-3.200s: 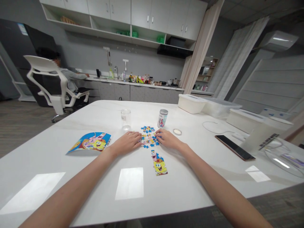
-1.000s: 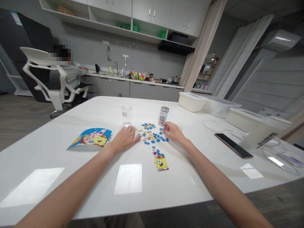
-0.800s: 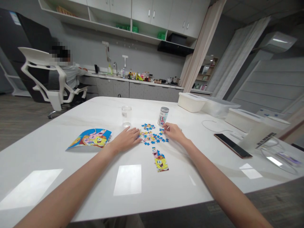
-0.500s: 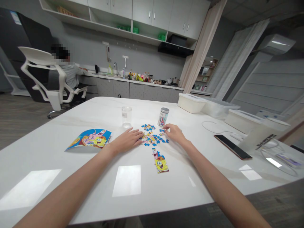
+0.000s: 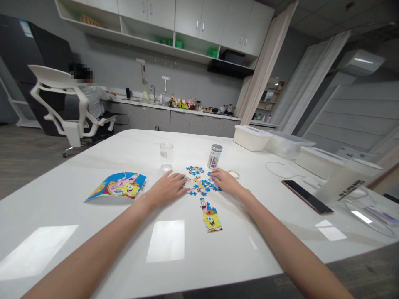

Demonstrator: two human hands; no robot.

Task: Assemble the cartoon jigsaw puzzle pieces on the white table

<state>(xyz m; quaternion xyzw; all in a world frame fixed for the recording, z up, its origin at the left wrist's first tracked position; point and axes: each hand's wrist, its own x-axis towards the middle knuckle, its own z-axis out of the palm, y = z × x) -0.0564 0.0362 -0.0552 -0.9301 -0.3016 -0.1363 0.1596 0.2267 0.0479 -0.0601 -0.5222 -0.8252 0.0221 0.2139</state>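
Note:
Loose jigsaw puzzle pieces [image 5: 203,187] lie in a pile on the white table. My left hand [image 5: 167,189] rests flat at the pile's left edge, fingers apart, covering a few pieces. At the right edge, the bent fingertips of my right hand [image 5: 227,182] close on a blue puzzle piece, which they partly hide. Nearer to me is a joined puzzle section [image 5: 212,216] showing a yellow and a pink cartoon figure. To the left, a curled picture sheet [image 5: 120,186] shows similar figures. Behind the pile stand a clear jar [image 5: 166,157] and a printed can [image 5: 215,156] with a silver lid.
A round lid [image 5: 233,174] lies beyond my right hand. To the right are a phone [image 5: 307,196], a white cable, a translucent bag [image 5: 346,180] and several lidded boxes [image 5: 252,138]. A person [image 5: 95,99] sits in a white chair [image 5: 73,110] by the counter.
My right hand has moved slightly left and down over the pieces, and the round lid behind it now shows. My left hand stays at the pile's left side. The view has tilted slightly.

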